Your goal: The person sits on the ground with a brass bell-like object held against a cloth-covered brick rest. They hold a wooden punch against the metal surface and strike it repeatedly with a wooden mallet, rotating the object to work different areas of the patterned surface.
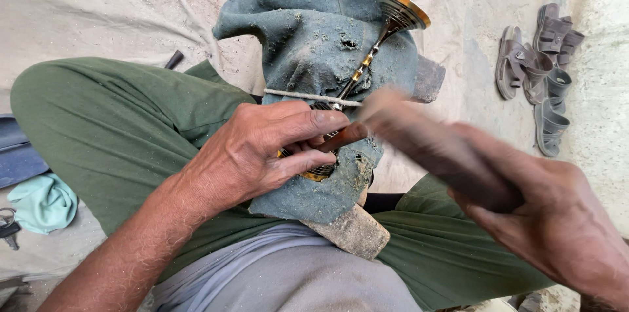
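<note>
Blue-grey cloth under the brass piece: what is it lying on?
The blue-grey cloth drapes over a block whose stone-like ends poke out near the lap and on the right side. The block's middle stays hidden beneath the cloth, brass piece and left hand.

I see my left hand (262, 151) in the middle, resting on a dusty blue-grey cloth (314, 43) that lies over a long wooden block (354, 230). The block sits between my two knees in green trousers (111, 128). A thin brass-and-dark metal piece with a round cup end (393, 17) lies on the cloth, running from under my left fingers up and to the right. A white string (308, 96) goes across the cloth just above my left hand. My right hand (557, 227) is to the right, holding a blurred dark wooden tool (432, 145) that reaches to the left hand. Grey sandals (540, 70) lie far right on the ground. A pale green rag (42, 204) and keys (8, 223) lie far left.
</note>
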Tool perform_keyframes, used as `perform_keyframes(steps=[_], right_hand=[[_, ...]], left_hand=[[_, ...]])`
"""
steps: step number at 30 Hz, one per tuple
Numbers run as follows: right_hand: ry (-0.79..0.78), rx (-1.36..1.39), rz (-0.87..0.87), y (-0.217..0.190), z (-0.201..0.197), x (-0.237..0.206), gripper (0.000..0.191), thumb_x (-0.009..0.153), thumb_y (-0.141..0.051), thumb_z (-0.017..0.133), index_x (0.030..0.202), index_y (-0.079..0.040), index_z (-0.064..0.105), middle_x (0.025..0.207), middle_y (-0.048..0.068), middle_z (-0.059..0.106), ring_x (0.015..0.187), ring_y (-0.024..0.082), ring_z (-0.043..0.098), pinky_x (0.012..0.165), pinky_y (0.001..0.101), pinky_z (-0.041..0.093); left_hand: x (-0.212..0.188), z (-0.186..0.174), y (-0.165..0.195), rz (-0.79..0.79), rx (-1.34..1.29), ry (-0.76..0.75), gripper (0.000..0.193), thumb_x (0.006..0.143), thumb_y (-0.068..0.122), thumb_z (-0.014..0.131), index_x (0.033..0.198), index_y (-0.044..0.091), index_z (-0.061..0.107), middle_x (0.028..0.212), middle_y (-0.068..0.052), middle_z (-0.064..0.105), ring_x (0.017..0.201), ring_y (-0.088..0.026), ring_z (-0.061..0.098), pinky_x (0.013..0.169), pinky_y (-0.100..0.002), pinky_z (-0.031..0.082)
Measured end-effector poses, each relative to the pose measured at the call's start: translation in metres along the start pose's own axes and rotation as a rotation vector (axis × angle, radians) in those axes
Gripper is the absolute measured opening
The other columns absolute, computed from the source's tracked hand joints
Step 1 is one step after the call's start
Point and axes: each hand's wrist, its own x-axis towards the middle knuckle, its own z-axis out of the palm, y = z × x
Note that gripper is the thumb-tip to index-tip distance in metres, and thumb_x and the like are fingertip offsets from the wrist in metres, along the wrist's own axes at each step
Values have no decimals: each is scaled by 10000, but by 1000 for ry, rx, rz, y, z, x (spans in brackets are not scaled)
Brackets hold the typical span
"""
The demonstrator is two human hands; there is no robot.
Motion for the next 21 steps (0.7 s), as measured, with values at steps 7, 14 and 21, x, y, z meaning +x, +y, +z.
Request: perform_keyframes(steps=[7,14,21], right_hand=[[127,12,-47,-10,0,-4,781,673,-96,859,1418,-110,623,1195,120,756,1031,255,747,899,382,603],[71,5,129,-2,2,-9,803,732,-203,874,1475,-193,571,1136,105,773,941,214,781,800,351,622],[254,171,107,-3,10,-8,518,860,-158,860,1298,-121,585,1081,143,666,928,251,732,831,321,640]], left_hand=[[3,-2,-2,-5,17,-38,455,869,157,819,1292,92,663,968,-56,741,815,-182,751,703,-319,615],[7,-2,-1,1,3,-40,465,864,168,816,1293,84,658,969,-61,737,795,-187,742,702,-324,610],[8,-3,-3,24,-7,-33,453,861,184,807,1278,86,658,1005,-74,732,847,-233,737,732,-350,600]])
